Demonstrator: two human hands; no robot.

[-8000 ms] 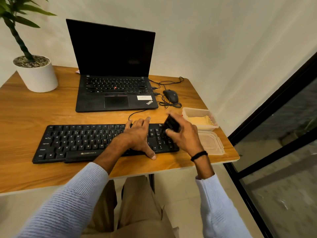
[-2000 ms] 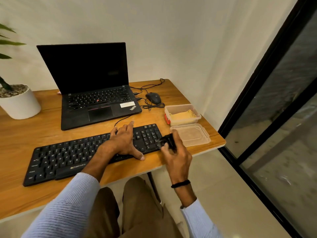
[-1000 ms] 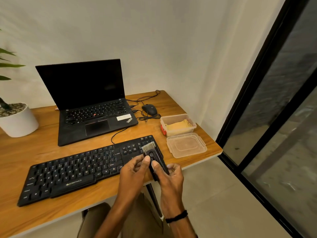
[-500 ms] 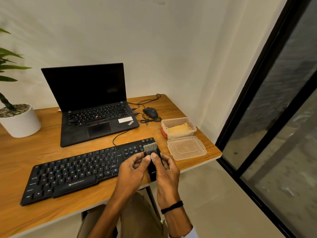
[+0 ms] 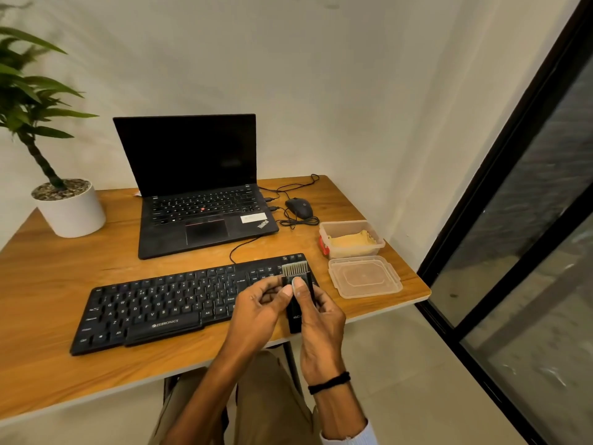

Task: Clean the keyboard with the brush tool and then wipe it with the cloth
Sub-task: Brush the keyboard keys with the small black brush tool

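Wiping lies ahead, we judge: our left hand and right hand both pinch the brush tool over the right end of the keyboard, yellow cloth untouched in its plastic tub.

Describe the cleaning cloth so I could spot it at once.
Go to the wooden desk's right edge, near the black mouse. Two clear plastic pieces sit there: a flat lid, and an open tub behind it. The cloth is the yellow material inside the tub; the lid holds nothing.
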